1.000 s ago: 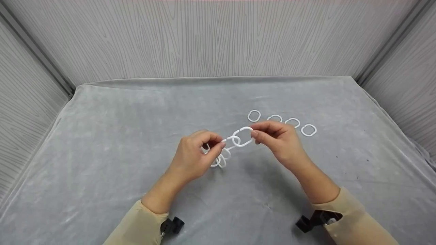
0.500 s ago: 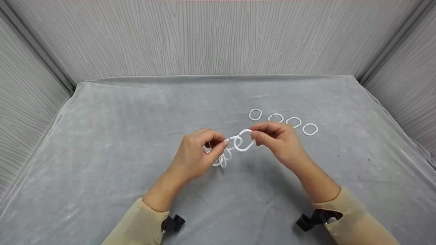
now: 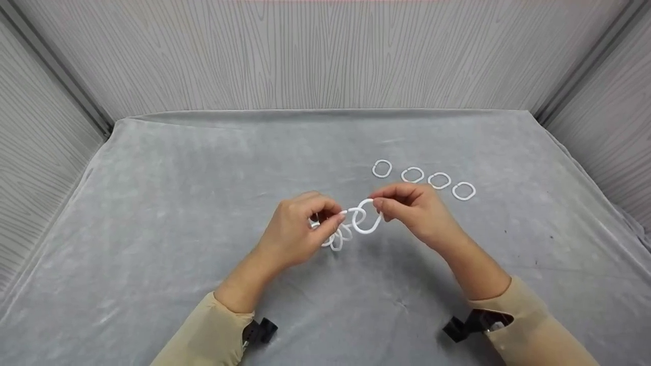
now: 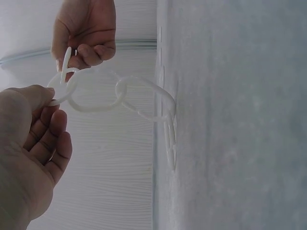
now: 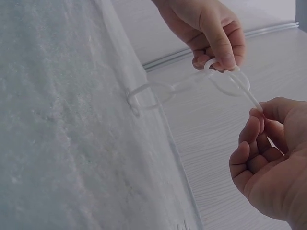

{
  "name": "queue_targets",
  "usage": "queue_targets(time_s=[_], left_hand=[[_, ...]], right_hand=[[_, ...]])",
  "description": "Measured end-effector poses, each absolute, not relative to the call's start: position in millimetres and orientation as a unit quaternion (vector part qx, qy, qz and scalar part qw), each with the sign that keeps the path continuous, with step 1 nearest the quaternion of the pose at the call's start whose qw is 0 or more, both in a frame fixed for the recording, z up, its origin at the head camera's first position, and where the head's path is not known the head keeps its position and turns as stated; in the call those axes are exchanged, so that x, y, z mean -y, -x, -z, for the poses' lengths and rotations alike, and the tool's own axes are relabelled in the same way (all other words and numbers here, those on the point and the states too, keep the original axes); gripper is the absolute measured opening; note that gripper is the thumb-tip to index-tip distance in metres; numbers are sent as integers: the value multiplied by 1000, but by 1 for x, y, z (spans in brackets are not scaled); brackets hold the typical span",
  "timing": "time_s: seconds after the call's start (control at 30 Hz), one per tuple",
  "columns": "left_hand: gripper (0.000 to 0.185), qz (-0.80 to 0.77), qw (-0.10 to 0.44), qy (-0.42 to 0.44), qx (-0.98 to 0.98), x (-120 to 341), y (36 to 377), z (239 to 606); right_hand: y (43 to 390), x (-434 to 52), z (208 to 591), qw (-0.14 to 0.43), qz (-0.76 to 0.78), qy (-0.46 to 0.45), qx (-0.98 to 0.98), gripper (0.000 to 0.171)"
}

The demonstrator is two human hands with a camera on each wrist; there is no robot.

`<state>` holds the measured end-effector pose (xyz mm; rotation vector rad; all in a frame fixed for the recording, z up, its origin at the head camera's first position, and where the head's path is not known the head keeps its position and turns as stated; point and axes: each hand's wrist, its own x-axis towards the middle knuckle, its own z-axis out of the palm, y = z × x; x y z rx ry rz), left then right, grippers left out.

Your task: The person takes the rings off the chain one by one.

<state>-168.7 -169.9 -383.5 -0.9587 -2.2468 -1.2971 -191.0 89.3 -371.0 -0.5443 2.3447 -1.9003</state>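
Hands (image 3: pixel 356 216) closer; four loose rings (image 3: pixel 423 179) behind.

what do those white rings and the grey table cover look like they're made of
White rings: probably plastic, smooth and slightly glossy; the linked chain looks thin and faintly translucent from the left wrist. Grey cover: seemingly a soft velvet-like fabric with a matte nap; it shows brushed light and dark patches and drapes over the edges.

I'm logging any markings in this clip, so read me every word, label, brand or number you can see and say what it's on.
None: no readable text in any view.
The white rings, chain, grey cloth and wood-grain walls are unmarked.
The black wrist clips show no legible label.
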Motion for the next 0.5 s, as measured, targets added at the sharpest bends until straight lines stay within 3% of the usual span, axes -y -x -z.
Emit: queue_targets(time_s=[0.5], left_hand=[[7, 458, 180, 348, 798, 171, 165, 381]], right_hand=[[199, -84, 351, 65, 563, 207, -797, 13]])
